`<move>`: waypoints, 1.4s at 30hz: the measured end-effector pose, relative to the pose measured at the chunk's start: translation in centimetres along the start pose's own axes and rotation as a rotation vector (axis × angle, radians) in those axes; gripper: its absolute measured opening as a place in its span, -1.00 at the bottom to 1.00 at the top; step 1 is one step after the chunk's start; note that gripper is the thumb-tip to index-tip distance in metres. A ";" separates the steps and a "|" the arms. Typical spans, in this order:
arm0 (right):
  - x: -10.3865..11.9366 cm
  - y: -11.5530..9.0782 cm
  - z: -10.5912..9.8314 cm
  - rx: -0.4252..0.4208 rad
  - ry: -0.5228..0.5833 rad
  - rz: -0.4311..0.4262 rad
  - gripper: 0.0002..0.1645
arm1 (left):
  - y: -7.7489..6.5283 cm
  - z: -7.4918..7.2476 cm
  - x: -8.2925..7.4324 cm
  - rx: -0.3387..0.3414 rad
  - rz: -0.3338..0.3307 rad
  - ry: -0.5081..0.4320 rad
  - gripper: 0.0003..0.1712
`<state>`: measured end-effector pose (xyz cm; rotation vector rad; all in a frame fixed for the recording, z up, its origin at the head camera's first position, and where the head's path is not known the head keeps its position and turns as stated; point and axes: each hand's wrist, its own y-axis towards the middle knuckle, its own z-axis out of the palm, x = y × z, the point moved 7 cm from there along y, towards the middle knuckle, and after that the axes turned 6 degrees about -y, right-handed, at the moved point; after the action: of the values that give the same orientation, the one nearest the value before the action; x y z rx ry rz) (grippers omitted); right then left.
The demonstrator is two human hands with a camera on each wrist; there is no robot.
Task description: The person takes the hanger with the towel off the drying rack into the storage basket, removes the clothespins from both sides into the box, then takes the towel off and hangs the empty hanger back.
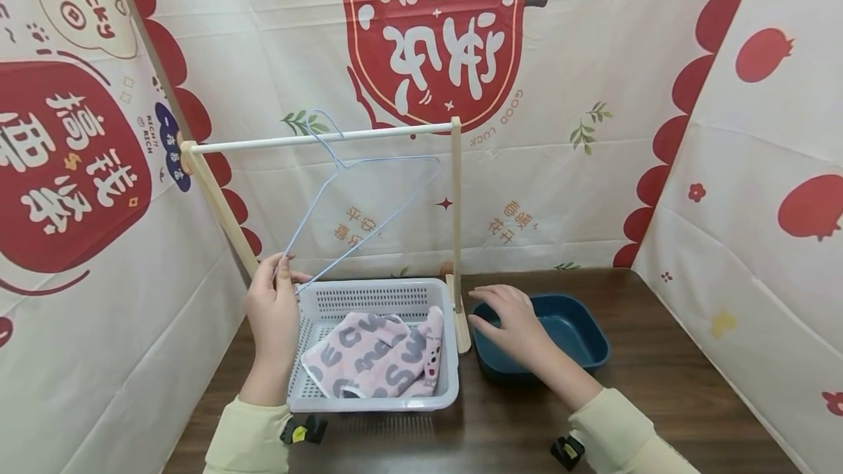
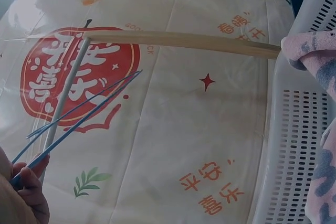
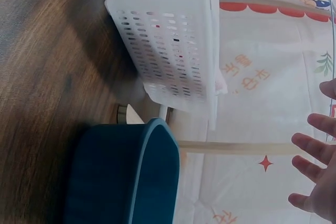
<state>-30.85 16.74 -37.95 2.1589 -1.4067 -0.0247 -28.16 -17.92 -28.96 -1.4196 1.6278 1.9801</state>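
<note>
My left hand pinches a thin blue wire hanger by one lower corner, thumb against fingers. The hanger is tilted, and its hook overlaps the white rod of a small wooden rack in the head view. In the left wrist view, the left hand shows at the lower left edge. My right hand hovers over a dark blue bin with spread fingers and holds nothing. A pink towel with grey letters lies crumpled in the white perforated basket.
The rack's right post rises between basket and bin; its left post leans at the far left. Printed cloth walls enclose the back and sides. Basket and bin stand on a dark wooden table.
</note>
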 end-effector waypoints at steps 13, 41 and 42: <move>-0.8 -0.6 0.1 0.003 0.025 0.009 -0.55 | 0.4 1.2 1.3 0.041 -0.055 0.083 -0.68; -2.1 -2.0 -0.7 0.012 -0.021 0.027 -0.51 | -1.3 0.0 4.9 0.146 -0.178 0.146 -0.54; -2.2 -2.0 -0.9 0.012 -0.026 0.023 -0.50 | -1.3 -0.1 5.1 0.148 -0.181 0.152 -0.52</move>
<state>-29.87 19.63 -38.71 2.1590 -1.4499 -0.0358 -29.87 -19.50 -33.68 -1.6303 1.6046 1.6548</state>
